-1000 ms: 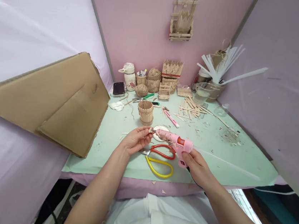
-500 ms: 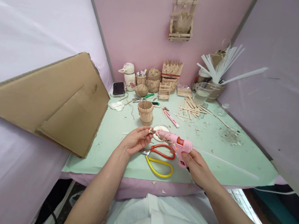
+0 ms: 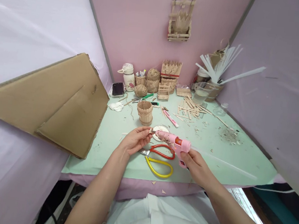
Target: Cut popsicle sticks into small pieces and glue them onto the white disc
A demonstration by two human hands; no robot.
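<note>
Glue gun (image 3: 178, 144), pink, gripped by its handle in the right hand (image 3: 197, 166), nozzle aimed left over the near-middle of the table! Left hand (image 3: 137, 139) pinches a small wooden piece (image 3: 151, 130) right at that tip; contact, I can't tell. Red-and-yellow-handled scissors (image 3: 147, 152) lie on the near side, wood-slat cup (image 3: 145, 114) stands upright on the far side.

Craft workshop, looks like a small booth: pink wall (image 3: 138, 24) beyond left hand (image 3: 137, 139), pale fabric wall (image 3: 40, 24) out to its left. Right hand (image 3: 197, 164) grips pink glue gun (image 3: 185, 145); scissors (image 3: 147, 153) lie between hands, body side. Past left hand: stick-built cup (image 3: 144, 113), twine ball (image 3: 140, 90) farther. Beyond right hand: loose wooden sticks (image 3: 189, 107), trimmings (image 3: 229, 135) on green tabletop (image 3: 92, 163).
</note>
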